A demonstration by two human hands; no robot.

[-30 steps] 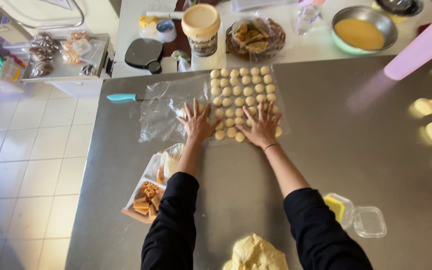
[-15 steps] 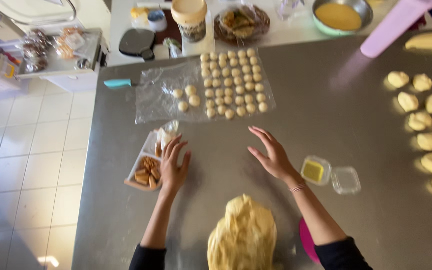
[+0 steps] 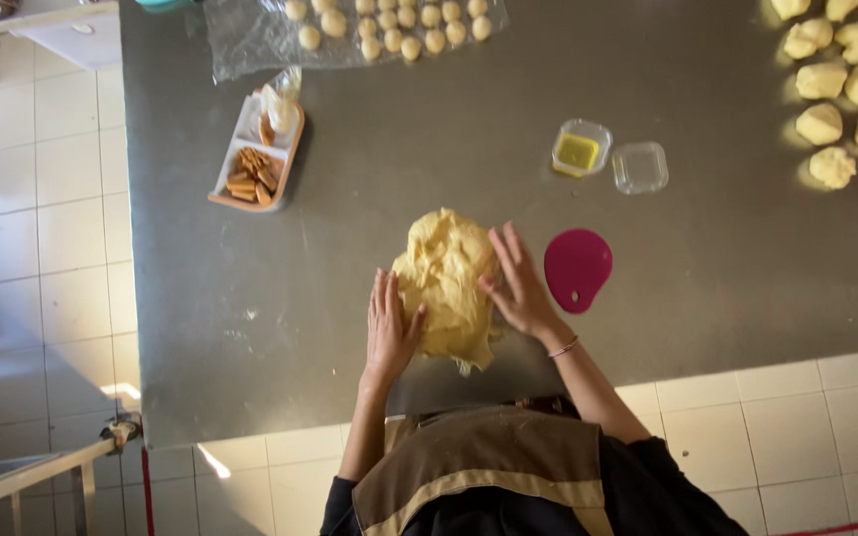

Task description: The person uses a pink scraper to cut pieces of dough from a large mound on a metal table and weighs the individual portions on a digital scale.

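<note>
A large lump of yellow dough (image 3: 446,283) lies on the grey steel table (image 3: 369,218) near its front edge. My left hand (image 3: 389,328) rests flat against the lump's left side, fingers spread. On the lump's right side lies my right hand (image 3: 518,283), fingers apart and pressed onto the dough. Neither hand closes around anything.
A magenta plastic scraper (image 3: 577,268) lies just right of my right hand. Beyond it stand a small clear tub of yellow fat (image 3: 580,150) and its lid (image 3: 640,167). Dough portions (image 3: 841,89) sit far right, small dough balls on plastic film (image 3: 389,25) at the back, a biscuit tray (image 3: 255,159) left.
My hands have drawn back from the small dough balls toward me and settled on the big dough lump. The view has tipped down toward the table's front edge.
</note>
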